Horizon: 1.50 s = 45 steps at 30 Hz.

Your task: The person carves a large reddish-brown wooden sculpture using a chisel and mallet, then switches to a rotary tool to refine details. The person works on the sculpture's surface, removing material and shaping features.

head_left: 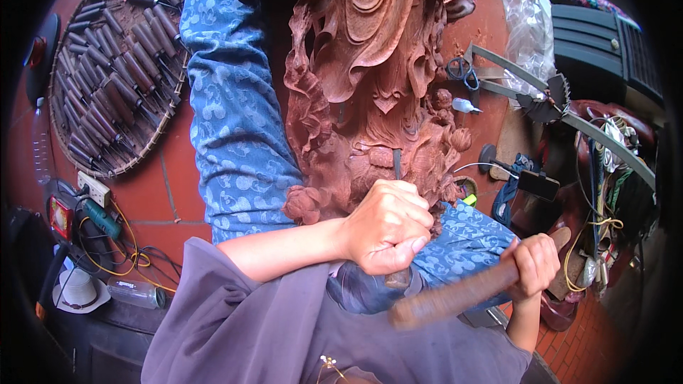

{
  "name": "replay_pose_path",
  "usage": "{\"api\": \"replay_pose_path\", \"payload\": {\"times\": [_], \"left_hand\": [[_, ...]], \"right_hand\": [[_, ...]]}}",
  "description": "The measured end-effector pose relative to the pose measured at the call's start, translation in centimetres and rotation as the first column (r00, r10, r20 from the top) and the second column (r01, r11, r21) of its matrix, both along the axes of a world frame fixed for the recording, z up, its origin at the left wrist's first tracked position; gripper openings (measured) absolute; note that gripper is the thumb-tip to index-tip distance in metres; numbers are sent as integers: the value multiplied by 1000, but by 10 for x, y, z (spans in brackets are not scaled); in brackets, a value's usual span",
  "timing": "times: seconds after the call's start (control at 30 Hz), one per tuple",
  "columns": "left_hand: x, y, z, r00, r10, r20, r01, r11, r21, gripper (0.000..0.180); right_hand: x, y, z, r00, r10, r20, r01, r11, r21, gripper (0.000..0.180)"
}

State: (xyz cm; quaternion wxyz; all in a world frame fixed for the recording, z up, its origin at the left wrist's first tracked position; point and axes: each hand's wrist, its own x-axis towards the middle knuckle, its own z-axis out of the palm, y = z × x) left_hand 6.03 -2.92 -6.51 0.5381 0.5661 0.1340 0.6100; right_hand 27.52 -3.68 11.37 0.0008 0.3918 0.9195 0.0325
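Note:
A reddish-brown carved wooden statue [377, 50], with draped folds and small carved figures low down, lies between my legs. My left hand [390, 231] is closed in a fist around a carving chisel [397, 163]. The chisel's blade runs up to the carving near its base, and its handle end shows below the fist. Out to the right, my right hand [535, 264] is wrapped round a wooden mallet [455, 297], a thick round club. Slightly blurred, the mallet's head points left, below and apart from the chisel's handle end.
A round woven basket [167, 117] of many wooden-handled chisels stands at the left. Near it are a power strip [94, 188] with cords and a glass jar [135, 293]. On the right lie scissors [462, 72], a small white bottle [466, 105], a phone [538, 185] and a metal frame [612, 146].

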Motion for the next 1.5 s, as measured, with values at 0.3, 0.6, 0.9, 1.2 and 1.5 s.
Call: {"api": "replay_pose_path", "payload": {"times": [0.3, 0.6, 0.9, 1.2, 1.5], "left_hand": [[-20, -9, 52, 956, -289, 41, 277, 943, 183, 32], [-37, -9, 71, 743, -313, 592, 529, 816, -233, 47], [-84, -9, 69, 929, 184, -322, -357, 679, -641, 70], [-83, -11, 4, 916, 246, -318, -381, 783, -491, 42], [-83, -6, -10, 938, 212, -273, -308, 871, -382, 39]], "right_hand": [[-2, 12, -3, 983, 149, -106, -172, 951, -256, 20], [0, 14, -13, 964, 217, 153, -80, 787, -612, 10], [10, 1, -20, 978, 82, 194, 23, 874, -486, 16], [9, 1, -26, 978, 96, 183, 0, 885, -466, 23], [12, 2, -30, 936, 162, 313, 20, 862, -507, 21]]}}
